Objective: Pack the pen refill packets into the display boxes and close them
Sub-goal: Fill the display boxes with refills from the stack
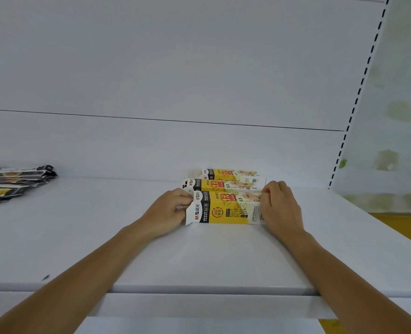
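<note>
Three yellow, white and black display boxes lie side by side on the white shelf (199,256). The nearest box (226,208) is between my hands. My left hand (168,210) pinches its white end flap at the left end. My right hand (279,203) grips the box's right end, fingers curled over the top edge. Behind it lie the middle box (223,185) and the far box (228,173), touching one another. A stack of pen refill packets (16,183) lies at the shelf's far left, away from both hands.
The white back panel (175,80) rises behind the boxes. A slotted upright (358,92) runs along the right side, with a pale patterned wall beyond. The shelf's front edge (199,289) is near me. A small dark scrap (46,277) lies front left.
</note>
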Demonstrator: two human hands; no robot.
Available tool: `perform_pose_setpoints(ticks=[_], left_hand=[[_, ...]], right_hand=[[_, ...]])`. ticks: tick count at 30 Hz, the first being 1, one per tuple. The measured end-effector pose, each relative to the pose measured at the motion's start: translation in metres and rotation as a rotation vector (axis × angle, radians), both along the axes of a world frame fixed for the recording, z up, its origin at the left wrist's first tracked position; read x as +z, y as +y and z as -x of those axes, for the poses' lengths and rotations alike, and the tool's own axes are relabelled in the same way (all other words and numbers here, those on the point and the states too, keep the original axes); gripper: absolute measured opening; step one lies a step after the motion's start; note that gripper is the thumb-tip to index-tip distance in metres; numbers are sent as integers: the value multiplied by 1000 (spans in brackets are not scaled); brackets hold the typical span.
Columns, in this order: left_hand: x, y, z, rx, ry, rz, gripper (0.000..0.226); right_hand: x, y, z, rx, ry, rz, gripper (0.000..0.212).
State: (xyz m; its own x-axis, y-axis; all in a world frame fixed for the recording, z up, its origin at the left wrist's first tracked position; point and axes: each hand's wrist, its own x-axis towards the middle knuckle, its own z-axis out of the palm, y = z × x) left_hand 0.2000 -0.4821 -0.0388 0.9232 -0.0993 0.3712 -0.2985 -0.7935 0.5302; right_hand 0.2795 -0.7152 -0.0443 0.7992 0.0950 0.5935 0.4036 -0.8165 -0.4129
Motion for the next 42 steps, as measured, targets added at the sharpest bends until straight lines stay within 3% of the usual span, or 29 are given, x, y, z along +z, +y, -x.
perform_pose_setpoints(ticks=[4, 8, 10, 13, 18, 23, 29, 37, 42], left_hand=[[-1, 1, 4, -51, 63, -119, 42], [6, -1, 13, -43, 169, -89, 41], [10, 4, 17, -1, 74, -52, 46], [15, 29, 23, 93, -53, -160, 42], [21, 85, 65, 289, -67, -288, 32], [15, 178, 159, 619, -14, -211, 27], [29, 275, 268, 923, -44, -63, 28], [22, 389, 278, 840, -38, 4, 29], [21, 452, 236, 653, -58, 19, 28]], right_hand=[[1, -1, 1, -30, -9, 27, 17], [6, 1, 3, -67, -1, 68, 20], [17, 5, 5, -65, 98, 90, 22], [41, 22, 12, -28, 172, 137, 33], [68, 115, 41, 375, 26, 12, 47], [67, 256, 99, 768, -126, 72, 54], [63, 381, 175, 1035, -80, 126, 58], [41, 487, 194, 993, 163, -83, 66], [50, 508, 161, 760, 118, -112, 65]])
